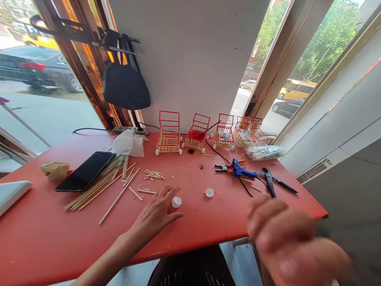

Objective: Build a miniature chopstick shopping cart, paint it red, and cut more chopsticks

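My left hand (159, 208) reaches over the red table with its fingers apart. Between its thumb and forefinger stands a small white cap (176, 202), and I cannot tell whether they touch it. A second white cap (210, 193) lies to the right. Close to my left fingers are a short wooden stick (146, 191) and a pile of cut stick pieces (154, 174). At the lower right, my right hand (288, 234) is raised near the camera, blurred, its fingers curled into a fist. Whatever it may hold is hidden.
Several small red-and-wood carts (168, 139) line the wall. A blue glue gun (242, 170), pliers (269, 180) and wrapped sticks (264, 152) lie at right. A phone (86, 171) rests on long sticks (119, 196) at left. The table's edge (190, 250) runs before me.
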Demonstrator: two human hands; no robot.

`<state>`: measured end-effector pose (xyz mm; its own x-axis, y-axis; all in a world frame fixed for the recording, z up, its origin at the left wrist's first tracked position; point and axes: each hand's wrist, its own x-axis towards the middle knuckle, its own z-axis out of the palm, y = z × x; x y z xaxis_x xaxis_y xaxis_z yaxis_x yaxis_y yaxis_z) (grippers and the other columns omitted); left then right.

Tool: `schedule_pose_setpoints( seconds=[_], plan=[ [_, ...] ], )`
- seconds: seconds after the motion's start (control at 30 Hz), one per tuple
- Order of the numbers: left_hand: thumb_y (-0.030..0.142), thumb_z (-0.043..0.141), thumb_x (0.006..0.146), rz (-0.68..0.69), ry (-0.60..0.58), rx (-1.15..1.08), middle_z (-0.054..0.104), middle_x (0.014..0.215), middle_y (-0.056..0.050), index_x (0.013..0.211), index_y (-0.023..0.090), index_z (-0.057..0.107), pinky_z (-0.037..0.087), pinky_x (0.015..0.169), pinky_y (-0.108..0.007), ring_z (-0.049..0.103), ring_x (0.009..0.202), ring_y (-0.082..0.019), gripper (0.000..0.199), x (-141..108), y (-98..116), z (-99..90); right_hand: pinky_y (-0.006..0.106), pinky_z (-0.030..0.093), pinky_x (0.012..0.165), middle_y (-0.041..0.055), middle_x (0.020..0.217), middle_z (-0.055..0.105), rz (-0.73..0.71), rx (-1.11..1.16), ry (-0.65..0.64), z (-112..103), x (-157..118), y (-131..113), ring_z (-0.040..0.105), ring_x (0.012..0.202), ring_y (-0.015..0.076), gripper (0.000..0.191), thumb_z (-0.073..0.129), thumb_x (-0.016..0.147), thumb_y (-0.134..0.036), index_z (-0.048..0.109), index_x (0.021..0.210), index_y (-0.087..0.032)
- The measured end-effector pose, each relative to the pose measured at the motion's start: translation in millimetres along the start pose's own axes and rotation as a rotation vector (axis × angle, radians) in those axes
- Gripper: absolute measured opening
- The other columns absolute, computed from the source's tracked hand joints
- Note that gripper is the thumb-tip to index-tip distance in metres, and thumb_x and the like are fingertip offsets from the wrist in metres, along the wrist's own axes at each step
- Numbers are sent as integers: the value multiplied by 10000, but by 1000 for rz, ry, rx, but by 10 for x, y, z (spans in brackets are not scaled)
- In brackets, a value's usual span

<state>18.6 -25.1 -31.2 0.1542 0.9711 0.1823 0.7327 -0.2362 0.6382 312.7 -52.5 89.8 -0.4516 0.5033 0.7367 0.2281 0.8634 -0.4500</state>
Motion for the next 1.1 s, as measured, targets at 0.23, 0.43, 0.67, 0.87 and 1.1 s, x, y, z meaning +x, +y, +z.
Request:
schedule_pose_setpoints(
  seconds=[0.23,0.43,0.67,0.87,1.1],
  plan=[
    [225,503,954,-30,-36,63,677,1134,-104,1130,211,686,515,930,-408,646,1076,-299,255,-25,155,74,486,523,1082,131,1369,634,318,-276,-338,209,144,716,600,1295,304,506,728,963,-391,573,1421,-241],
    [217,485,923,50,22,-60,689,1095,-104,1071,198,681,521,912,-367,676,1011,-263,246,131,141,-14,455,549,997,149,1171,682,449,-439,-614,491,-14,1075,655,1116,297,239,695,949,-136,691,1188,-145],
    [233,562,843,70,22,-19,749,1024,-88,1037,197,716,527,831,-342,698,894,-253,250,808,91,-32,357,545,874,92,1096,669,459,-306,-527,553,105,1238,665,976,221,114,679,962,-161,659,1074,-175],
    [232,556,839,88,47,68,773,1059,-131,1028,153,763,515,894,-362,710,1004,-291,291,1486,-23,69,433,506,1024,108,1201,675,392,-289,-460,721,280,1408,641,1144,265,269,691,939,-121,643,1195,-193],
    [225,626,822,106,-10,56,768,987,-103,938,177,772,522,871,-338,700,945,-264,194,1551,-136,207,431,507,1027,153,1259,659,433,-320,-607,833,230,1531,629,1180,280,342,608,950,-52,640,1272,-161]
  ],
)
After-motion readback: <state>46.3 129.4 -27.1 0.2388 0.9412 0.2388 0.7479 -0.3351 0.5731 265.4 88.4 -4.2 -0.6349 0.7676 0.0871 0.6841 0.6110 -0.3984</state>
